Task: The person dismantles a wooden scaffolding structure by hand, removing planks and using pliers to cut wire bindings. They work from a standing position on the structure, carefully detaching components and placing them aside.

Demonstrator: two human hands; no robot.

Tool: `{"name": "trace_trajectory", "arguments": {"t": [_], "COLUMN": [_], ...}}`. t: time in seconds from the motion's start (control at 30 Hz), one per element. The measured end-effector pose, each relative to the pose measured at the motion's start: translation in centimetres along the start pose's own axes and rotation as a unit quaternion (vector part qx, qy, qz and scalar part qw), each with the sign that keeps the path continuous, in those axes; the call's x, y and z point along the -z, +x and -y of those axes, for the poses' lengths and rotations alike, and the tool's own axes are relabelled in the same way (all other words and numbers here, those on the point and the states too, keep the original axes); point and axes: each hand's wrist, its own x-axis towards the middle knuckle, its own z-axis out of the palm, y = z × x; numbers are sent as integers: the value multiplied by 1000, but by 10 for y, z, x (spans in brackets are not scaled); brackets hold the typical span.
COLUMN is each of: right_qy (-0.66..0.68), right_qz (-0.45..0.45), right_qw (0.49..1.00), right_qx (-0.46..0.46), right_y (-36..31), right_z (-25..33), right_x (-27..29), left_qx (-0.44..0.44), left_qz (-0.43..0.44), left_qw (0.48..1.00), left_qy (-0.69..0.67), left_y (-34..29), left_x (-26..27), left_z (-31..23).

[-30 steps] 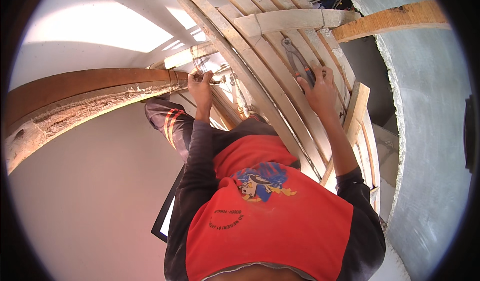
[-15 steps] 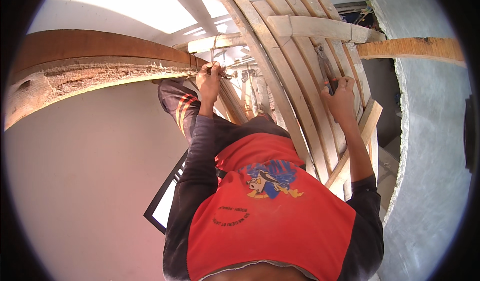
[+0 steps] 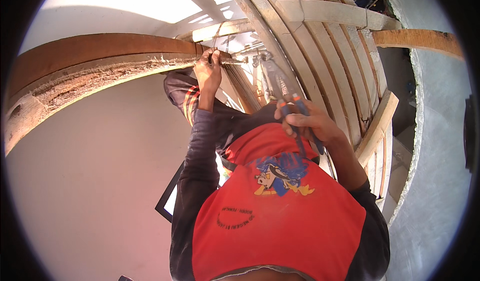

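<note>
My left hand (image 3: 207,75) is closed at the end of a long wooden beam (image 3: 107,66), its fingers pinching a thin wire (image 3: 216,36). The wire loops up beside a pale crosspiece (image 3: 222,30). My right hand (image 3: 319,123) is in front of my chest, wrapped round the handles of metal pincers (image 3: 274,76). These handles are dark blue with orange marks, and the head points away toward the framework beyond my left hand. Both the hand and the tool are somewhat blurred. The exact grip of my left fingertips is hard to make out.
On the right, long wooden slats (image 3: 320,56) run side by side under a tied crosspiece (image 3: 335,12). A short board (image 3: 378,126) lies slanted across them. A curved timber (image 3: 420,42) meets a grey wall (image 3: 440,146) with a rough edge. A pale surface (image 3: 95,181) spreads at left.
My right hand has lifted the pincers off the slats and brought them leftward, closer to my chest. My left hand stays at the beam's end with the wire.
</note>
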Motion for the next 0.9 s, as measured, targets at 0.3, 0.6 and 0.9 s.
{"name": "trace_trajectory", "arguments": {"t": [0.3, 0.6, 0.9], "right_qy": [-279, -175, -170], "right_qz": [-125, -89, -49], "right_qw": [950, 979, 984], "right_qx": [-64, -56, -36], "right_y": [117, 145, 156], "right_z": [-64, -61, -74], "right_x": [2, -5, -4], "left_qx": [-28, -33, -30], "left_qz": [25, 1, -1], "left_qw": [992, 999, 1000], "left_qy": [-119, -34, -4], "left_y": [8, 14, 10], "left_x": [12, 15, 16], "left_z": [31, 18, 14]}}
